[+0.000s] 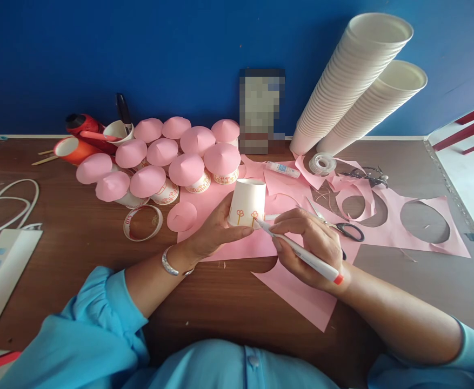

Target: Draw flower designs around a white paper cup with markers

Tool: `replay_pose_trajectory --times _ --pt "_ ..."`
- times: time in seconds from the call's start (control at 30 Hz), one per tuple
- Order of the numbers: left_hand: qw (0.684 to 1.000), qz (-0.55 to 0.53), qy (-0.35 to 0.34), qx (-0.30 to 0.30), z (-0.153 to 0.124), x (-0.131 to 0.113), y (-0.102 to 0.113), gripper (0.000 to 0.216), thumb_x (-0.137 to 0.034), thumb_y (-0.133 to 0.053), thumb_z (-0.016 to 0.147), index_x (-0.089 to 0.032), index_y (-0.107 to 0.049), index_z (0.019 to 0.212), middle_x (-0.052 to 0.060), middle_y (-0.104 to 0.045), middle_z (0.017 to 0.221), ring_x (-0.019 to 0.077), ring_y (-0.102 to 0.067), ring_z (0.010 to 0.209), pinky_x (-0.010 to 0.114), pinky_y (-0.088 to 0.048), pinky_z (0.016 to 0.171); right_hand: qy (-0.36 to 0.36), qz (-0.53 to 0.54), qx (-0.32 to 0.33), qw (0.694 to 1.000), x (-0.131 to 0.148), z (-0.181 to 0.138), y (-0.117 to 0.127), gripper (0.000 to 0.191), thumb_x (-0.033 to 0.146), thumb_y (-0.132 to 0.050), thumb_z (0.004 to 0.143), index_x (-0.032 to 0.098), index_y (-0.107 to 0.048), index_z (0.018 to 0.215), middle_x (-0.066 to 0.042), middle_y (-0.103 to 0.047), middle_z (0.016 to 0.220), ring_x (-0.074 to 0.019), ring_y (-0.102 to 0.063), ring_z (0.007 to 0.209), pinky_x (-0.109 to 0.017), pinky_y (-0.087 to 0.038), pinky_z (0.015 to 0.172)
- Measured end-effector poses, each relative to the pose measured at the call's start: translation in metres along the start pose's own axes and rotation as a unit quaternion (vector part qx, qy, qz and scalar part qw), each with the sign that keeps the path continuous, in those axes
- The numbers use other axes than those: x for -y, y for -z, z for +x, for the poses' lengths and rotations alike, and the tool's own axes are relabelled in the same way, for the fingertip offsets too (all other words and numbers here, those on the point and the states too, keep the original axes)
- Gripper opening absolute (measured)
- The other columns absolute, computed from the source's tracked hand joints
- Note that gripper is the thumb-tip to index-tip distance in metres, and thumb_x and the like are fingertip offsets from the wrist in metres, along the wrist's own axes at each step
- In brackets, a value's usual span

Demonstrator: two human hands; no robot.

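A white paper cup (248, 195), turned upside down, rests in my left hand (214, 231), the thumb along its lower edge. Two small flowers with red-orange petals and yellowish stems are drawn near its rim. My right hand (312, 243) is closed round a white marker (307, 258) with a red end, its tip at the right-hand flower. A second slim white pen (272, 217) seems to lie behind or in the fingers; its far end is hidden. Pink paper (228, 246) lies under both hands, and black-handled scissors (351, 232) sit just right of my right hand.
Several cups with pink cone tops (186, 168) stand at the back left. Tall stacks of paper cups (354, 70) lean by the blue wall. Cut pink sheets (399, 237), a tape roll (322, 163) and a glue bottle (283, 169) lie right. A power strip (7, 281) sits left.
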State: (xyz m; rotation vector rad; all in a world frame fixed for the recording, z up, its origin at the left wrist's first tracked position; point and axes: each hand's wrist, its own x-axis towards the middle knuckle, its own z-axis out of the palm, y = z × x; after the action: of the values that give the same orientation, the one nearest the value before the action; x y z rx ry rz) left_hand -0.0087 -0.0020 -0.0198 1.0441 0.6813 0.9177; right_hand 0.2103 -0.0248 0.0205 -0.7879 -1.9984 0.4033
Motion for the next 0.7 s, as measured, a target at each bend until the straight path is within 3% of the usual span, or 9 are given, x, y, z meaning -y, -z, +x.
replay_pose_trajectory --times 0.1,0.7 --pt "1.000 -0.007 0.001 0.005 -0.0001 -0.0009 -0.0015 0.066 -0.034 -0.089 0.080 -0.029 -0.064 0.140 0.007 -0.073 0.114 0.0313 -0.064 0.123 0.047 -0.052 0.106 -0.002 0.012 -0.012 1.000 0.0002 -0.0003 0.0007 0.022 0.008 -0.063 0.092 0.023 -0.066 0.108 -0.004 -0.073 0.085 -0.0199 -0.074 0.074 -0.032 -0.061 0.061" --pt "1.000 -0.003 0.014 0.000 -0.0009 -0.0012 -0.0005 0.065 -0.032 -0.090 0.079 -0.030 -0.064 0.138 0.007 -0.069 0.130 0.0305 -0.063 0.124 0.045 -0.052 0.103 0.002 -0.014 -0.011 1.000 -0.0014 0.0009 0.0013 0.021 0.009 -0.064 0.093 0.024 -0.064 0.108 -0.005 -0.073 0.085 -0.0213 -0.075 0.074 -0.034 -0.061 0.061"
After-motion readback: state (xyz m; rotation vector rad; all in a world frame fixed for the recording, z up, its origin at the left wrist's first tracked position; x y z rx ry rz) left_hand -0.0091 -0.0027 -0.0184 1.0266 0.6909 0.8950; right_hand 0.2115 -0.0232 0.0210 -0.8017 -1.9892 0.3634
